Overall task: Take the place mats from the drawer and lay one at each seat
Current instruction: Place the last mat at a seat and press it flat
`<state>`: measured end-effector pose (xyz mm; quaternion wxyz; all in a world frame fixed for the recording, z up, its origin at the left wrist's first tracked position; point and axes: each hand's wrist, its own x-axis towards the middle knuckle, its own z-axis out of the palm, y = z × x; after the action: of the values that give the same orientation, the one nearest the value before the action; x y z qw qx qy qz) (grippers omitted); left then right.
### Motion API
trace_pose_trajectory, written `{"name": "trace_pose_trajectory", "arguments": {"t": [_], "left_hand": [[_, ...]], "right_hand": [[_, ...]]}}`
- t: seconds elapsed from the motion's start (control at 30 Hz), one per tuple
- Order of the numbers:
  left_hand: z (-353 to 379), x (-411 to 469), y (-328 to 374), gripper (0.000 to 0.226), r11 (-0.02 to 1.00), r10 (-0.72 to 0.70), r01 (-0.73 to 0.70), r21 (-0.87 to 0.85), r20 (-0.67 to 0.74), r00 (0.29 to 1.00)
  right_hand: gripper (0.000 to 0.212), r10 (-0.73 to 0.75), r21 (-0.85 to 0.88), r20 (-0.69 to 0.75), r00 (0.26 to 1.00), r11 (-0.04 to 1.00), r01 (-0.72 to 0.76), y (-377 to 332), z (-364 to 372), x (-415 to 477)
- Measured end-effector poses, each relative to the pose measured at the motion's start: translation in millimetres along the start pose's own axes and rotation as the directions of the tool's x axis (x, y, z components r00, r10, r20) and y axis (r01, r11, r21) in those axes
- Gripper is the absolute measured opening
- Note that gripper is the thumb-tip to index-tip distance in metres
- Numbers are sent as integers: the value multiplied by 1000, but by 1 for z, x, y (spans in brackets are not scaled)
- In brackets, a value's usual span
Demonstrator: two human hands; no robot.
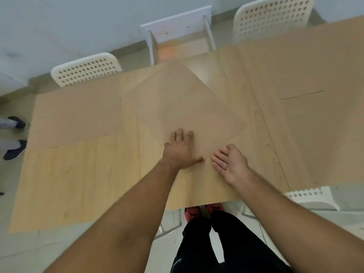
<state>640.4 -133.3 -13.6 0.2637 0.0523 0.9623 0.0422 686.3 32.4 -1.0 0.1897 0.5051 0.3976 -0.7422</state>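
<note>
A tan place mat lies turned like a diamond in the middle of the light wooden table, and it looks blurred. My left hand rests palm down on its near part with the fingers spread. My right hand is beside the mat's near corner, palm up, fingers loose and holding nothing. Another tan mat lies flat at the far left seat. A larger tan area of mat covers the right side, with a second mat edge showing across it.
White perforated chairs stand at the far left, the far right and the near right. A small white stand sits by the far wall. Another person's dark shoes are off the table's left end. My own legs are at the near edge.
</note>
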Motion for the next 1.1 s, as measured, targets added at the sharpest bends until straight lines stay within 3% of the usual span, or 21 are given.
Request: {"name": "trace_pose_trajectory", "arguments": {"t": [0.13, 0.47, 0.7, 0.87, 0.97, 1.1], "left_hand": [[5, 1, 3, 124, 998, 28, -26, 51, -28, 999], [1, 2, -14, 94, 990, 137, -133, 52, -76, 988], [-6, 2, -18, 101, 987, 155, -153, 43, -59, 986], [-11, 2, -21, 82, 985, 164, -166, -38, -56, 985], [-6, -3, -21, 85, 983, 169, -171, -62, -27, 985], [-1, -11, -21, 97, 980, 176, -171, -102, 46, 983]], "right_hand": [[44, 17, 45, -6, 1000, 999, -17, 4, 6, 2], [41, 69, 59, 54, 996, 996, -72, 2, 24, 8], [27, -14, -75, 63, 998, 997, 19, 2, 45, 7], [23, -68, 44, 87, 994, 997, 65, 4, 50, 8], [26, -110, 122, 95, 989, 988, 98, 2, 52, 8], [28, -150, 85, 29, 988, 986, 147, 1, 59, 15]]}}
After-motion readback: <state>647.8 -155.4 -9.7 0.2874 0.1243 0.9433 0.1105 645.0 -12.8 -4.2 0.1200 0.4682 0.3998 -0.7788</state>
